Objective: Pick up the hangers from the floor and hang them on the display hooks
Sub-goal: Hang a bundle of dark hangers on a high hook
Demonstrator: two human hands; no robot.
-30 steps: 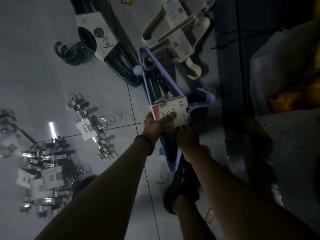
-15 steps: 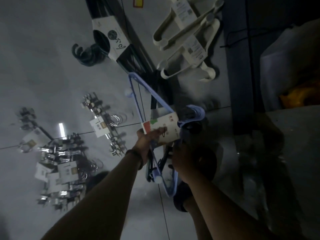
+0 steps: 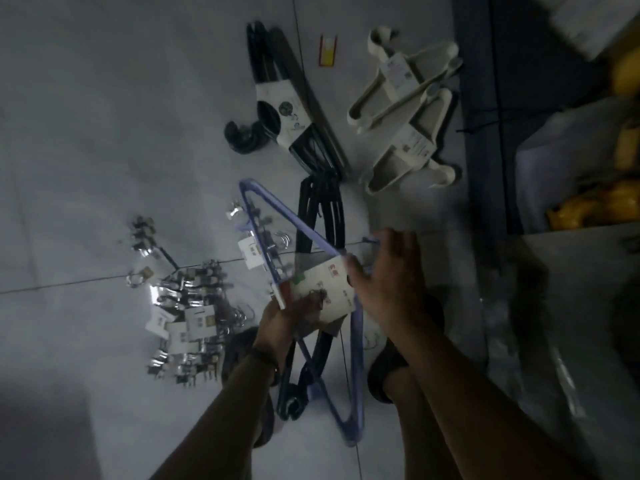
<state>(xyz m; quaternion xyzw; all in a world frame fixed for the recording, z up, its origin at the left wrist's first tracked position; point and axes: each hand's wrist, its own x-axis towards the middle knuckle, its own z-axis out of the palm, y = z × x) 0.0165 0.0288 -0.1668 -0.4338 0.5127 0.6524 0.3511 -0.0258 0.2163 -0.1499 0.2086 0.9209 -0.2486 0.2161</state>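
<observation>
- Head view: a bundle of blue hangers [image 3: 263, 220] with a white card label [image 3: 320, 289] is held above the floor [image 3: 86, 133], near the middle of the scene.
- The left hand [image 3: 284, 320] is clenched on the near left edge of the label, thumb on top; the right hand [image 3: 391, 282] lies spread and released over the label's right side, fingers [image 3: 401, 240] extended, nothing enclosed.
- Since the bundle is carried by one hand at the card alone, it is judged that the card may tear or slip and the hangers may drop.
- A set of dark hangers [image 3: 322, 216] lies just behind the blue frame; whether it is held too cannot be told. If the two are tangled, it may be dragged up and fall.
- A black bundle [image 3: 277, 109] and a cream bundle [image 3: 405, 95] remain on the far floor, and metal clip hangers [image 3: 187, 327] on the left; these lie near the feet [image 3: 388, 375] and could be stepped on.
- No display hooks are seen, so the hanging is not yet begun.
</observation>
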